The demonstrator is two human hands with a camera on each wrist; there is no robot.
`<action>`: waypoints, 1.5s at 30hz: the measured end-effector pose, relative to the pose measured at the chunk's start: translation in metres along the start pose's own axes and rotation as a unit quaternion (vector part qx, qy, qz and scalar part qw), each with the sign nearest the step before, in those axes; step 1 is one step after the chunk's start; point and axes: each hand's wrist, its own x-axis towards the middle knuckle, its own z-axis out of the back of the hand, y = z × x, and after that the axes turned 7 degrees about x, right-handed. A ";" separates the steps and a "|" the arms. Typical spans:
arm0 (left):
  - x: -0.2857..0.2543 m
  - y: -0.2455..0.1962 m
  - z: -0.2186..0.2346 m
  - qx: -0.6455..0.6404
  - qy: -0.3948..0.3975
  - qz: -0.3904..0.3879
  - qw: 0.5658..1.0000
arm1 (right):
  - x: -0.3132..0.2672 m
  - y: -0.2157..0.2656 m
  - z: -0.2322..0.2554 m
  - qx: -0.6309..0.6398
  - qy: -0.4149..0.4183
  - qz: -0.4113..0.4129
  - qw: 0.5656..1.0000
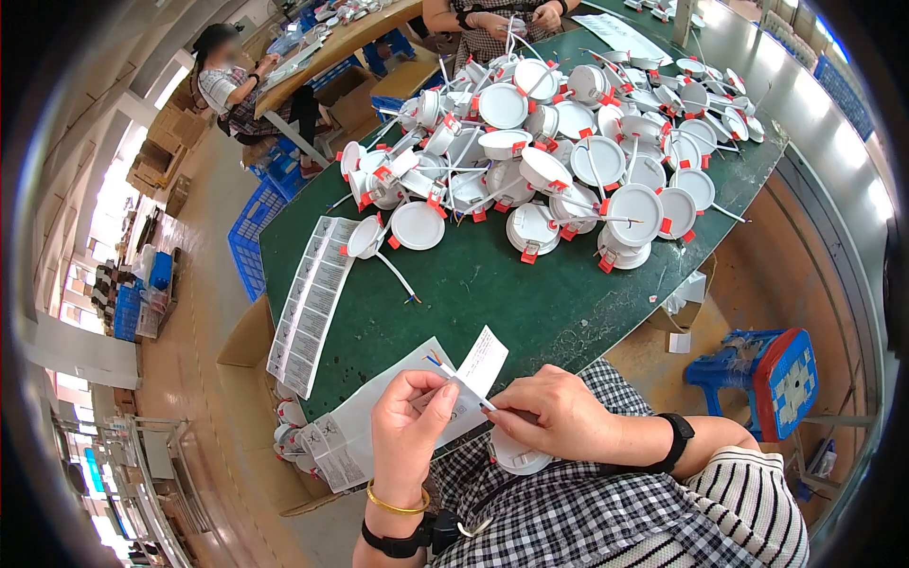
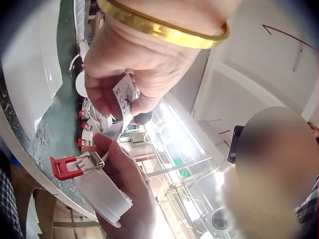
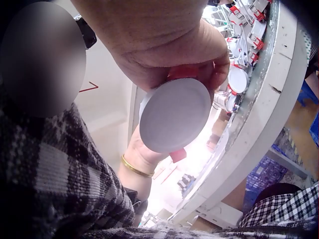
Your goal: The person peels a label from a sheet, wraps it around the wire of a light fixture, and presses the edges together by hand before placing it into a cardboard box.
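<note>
In front of the body my left hand point(image 1: 412, 417) pinches a small printed white label point(image 1: 483, 360) wrapped at a white cable. The cable's bare-ended blue and brown wires point(image 1: 435, 359) stick out above the fingers. My right hand point(image 1: 559, 412) grips a round white downlight point(image 1: 519, 456) from which this cable comes. In the left wrist view the label point(image 2: 124, 102) sits between thumb and fingers, and the downlight's red spring clip point(image 2: 66, 168) shows below. The right wrist view shows the lamp's flat round face point(image 3: 175, 115) under my right hand point(image 3: 174, 55), partly covering the fingers.
A large heap of white downlights point(image 1: 597, 161) with red clips covers the far part of the green table point(image 1: 454, 284). Printed sheets point(image 1: 312, 303) lie at the left. A box of lamps point(image 1: 289, 431) stands below the left edge; a blue stool point(image 1: 757, 379) is at right. Two people sit beyond.
</note>
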 end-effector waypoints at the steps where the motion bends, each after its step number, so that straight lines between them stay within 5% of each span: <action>1: 0.000 0.000 0.000 0.001 -0.001 0.000 1.000 | 0.000 0.000 0.000 0.000 0.000 0.000 1.000; 7: 0.000 0.003 -0.001 0.003 -0.009 -0.004 1.000 | 0.000 0.000 0.001 -0.004 -0.009 0.019 1.000; 10: 0.000 0.001 -0.003 0.007 -0.024 -0.007 1.000 | 0.000 0.004 0.001 0.044 -0.017 -0.068 0.997; 15: 0.000 0.001 -0.005 -0.002 -0.030 -0.022 0.999 | 0.003 -0.011 -0.003 0.070 -0.050 0.065 0.994; 27: -0.002 -0.016 -0.021 0.072 -0.014 -0.098 0.993 | 0.003 -0.006 0.007 0.089 -0.133 0.016 0.987; 32: -0.004 -0.017 -0.011 0.049 0.001 -0.101 0.994 | -0.002 0.002 0.029 0.243 -0.074 -0.066 0.965; 45: -0.006 -0.015 -0.002 -0.013 0.026 -0.121 0.992 | -0.008 0.011 0.032 0.317 -0.018 -0.087 0.944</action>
